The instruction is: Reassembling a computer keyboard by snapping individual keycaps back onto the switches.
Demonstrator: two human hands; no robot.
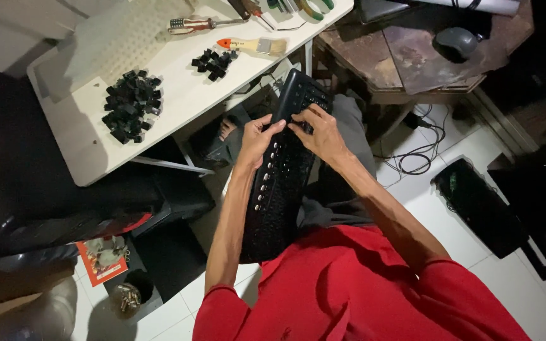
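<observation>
The long black plastic computer keyboard lay lengthwise across the person's lap, its far end reaching toward the white rectangular table. The left hand clasped the keyboard's left edge, thumb over the top. The right hand bent over the upper rows, fingertips pinched at a key. Judging by this, the work stood at pulling keycaps off, with many rows apparently still in place. The next pull would call for a steady brace from the left hand and a straight upward tug, lest a cap fly off.

On the table sat a large heap of loose black keycaps and, well apart from it, a smaller cluster of black keycaps. Just beyond that lay a wooden-handled paintbrush with an orange tip and a screwdriver with a red-and-white handle. To the right stood a worn brown wooden table carrying a grey computer mouse. Cables trailed over the white tiled floor.
</observation>
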